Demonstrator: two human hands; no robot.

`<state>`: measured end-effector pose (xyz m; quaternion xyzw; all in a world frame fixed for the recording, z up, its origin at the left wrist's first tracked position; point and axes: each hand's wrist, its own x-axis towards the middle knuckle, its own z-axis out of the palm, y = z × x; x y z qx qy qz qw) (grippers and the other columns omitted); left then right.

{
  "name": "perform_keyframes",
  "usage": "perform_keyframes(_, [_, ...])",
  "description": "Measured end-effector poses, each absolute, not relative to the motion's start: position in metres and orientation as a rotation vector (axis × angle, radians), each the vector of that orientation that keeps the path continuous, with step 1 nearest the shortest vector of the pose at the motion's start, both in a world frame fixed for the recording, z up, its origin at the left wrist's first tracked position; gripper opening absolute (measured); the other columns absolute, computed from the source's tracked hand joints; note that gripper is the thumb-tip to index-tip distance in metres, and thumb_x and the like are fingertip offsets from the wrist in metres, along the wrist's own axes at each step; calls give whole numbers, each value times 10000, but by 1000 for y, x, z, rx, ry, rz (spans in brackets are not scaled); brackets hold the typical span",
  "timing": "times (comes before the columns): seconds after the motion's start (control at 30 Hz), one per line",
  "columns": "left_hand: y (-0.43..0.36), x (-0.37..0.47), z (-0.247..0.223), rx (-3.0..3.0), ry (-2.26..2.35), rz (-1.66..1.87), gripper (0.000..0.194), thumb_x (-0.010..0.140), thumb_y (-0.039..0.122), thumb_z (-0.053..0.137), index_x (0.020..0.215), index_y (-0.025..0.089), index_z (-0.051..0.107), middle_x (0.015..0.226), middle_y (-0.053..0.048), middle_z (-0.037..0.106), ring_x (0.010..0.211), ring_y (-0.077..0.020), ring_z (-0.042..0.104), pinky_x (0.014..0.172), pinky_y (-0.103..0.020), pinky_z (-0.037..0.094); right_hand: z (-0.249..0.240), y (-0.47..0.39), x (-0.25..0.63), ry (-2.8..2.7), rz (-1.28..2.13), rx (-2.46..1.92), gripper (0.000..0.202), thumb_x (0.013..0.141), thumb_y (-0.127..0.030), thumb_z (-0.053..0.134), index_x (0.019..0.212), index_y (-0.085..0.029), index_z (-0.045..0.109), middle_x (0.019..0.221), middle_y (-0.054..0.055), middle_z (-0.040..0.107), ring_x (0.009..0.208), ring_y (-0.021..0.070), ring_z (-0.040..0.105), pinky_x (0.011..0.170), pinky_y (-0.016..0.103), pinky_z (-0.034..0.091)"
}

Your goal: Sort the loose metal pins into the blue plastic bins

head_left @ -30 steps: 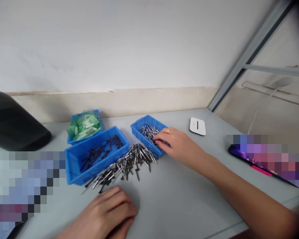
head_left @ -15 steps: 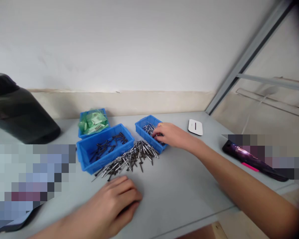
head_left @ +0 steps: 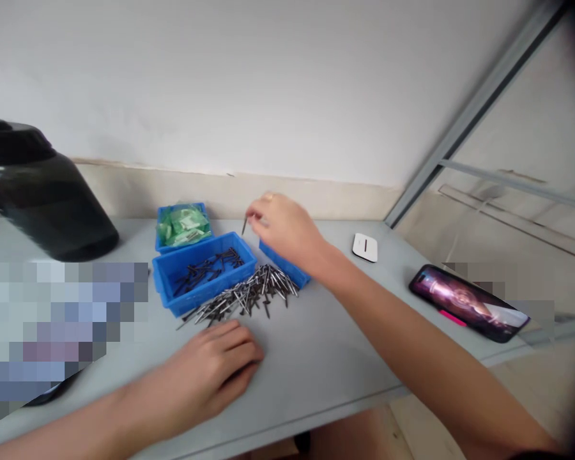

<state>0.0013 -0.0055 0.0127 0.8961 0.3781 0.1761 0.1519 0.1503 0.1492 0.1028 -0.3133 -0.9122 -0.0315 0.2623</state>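
My right hand (head_left: 280, 223) is raised above the gap between two blue bins, pinching a dark screw (head_left: 244, 225) that points downward. Under it, the small right-hand blue bin (head_left: 283, 263) is mostly hidden by the hand and wrist. To its left stands a larger blue bin (head_left: 205, 294) with several dark screws (head_left: 204, 269) inside. A mixed pile of silver nails and dark screws (head_left: 249, 295) lies in front of the bins. On the table just before this pile rests my left hand (head_left: 227, 358), fingers curled together, with nothing visible in it.
A third blue bin (head_left: 161, 246) holds a green plastic packet (head_left: 184, 225). The dark bottle (head_left: 57, 198) stands at the left, near a blurred-out device. A white square gadget (head_left: 365, 247) and a phone (head_left: 464, 300) lie at the right. The wall closes off the back.
My right hand has come up out of the small right-hand bin and moved left, now with a dark screw in its fingers. My left hand stays resting on the table.
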Motion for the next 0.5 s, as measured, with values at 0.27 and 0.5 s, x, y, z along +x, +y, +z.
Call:
perform_keyframes(0.27, [4, -11, 3, 2883, 1391, 554, 231, 941, 182, 416, 918, 159, 644, 761, -43, 593, 720, -184, 566, 636, -296, 435, 41, 116, 188, -2750, -192, -498, 213, 947, -208, 431, 852, -152, 613, 824, 43, 599, 783, 149, 520, 673, 265, 363])
perform_keyframes(0.5, [14, -19, -4, 2908, 1531, 541, 203, 926, 206, 463, 949, 149, 656, 799, -58, 613, 734, -201, 569, 640, -308, 444, 7, 101, 199, -2760, 35, -138, 161, 929, -182, 448, 897, -167, 606, 792, 20, 610, 768, 138, 522, 714, 253, 402])
